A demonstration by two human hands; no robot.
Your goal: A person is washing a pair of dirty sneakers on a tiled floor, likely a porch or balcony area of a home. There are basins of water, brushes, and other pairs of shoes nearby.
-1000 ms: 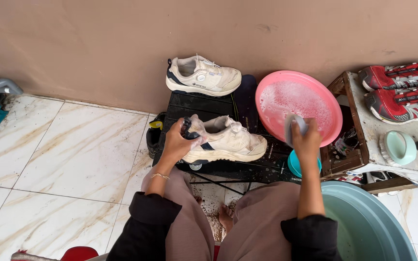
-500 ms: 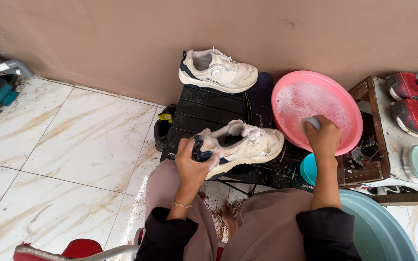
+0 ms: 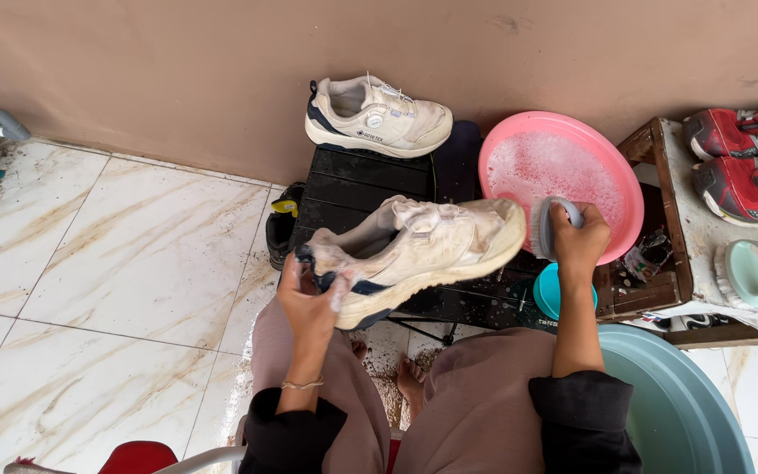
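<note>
Suds cover the cream sneaker (image 3: 423, 254) that I see lifted off the black folding table (image 3: 370, 189); the left hand (image 3: 313, 303) has it by the heel, fingers curled tight around the collar and thumb pressed on the dark heel trim, so the toe tips up and to the right, toward the other hand, with the side panel turned to face me; that tilt looks meant to offer the dirty upper to the bristles. The right hand (image 3: 579, 241) is closed around a grey scrubbing brush (image 3: 547, 230), fingers wrapped over its back, held just beside the toe of the shoe and over the near rim of the pink basin (image 3: 563, 123), whose bottom is filmed with soapy foam; I judge the brush sits there so it can pick up lather. The matching sneaker (image 3: 377, 118) rests upright at the far edge of the table against the brown wall, apart from the work. A large teal tub (image 3: 677, 404) stands by my right knee; a small teal bowl (image 3: 547, 294) sits under the wrist. On the wooden shelf (image 3: 673, 254) to the right lie two red trainers (image 3: 743, 162) and a pale green brush (image 3: 752, 274).
</note>
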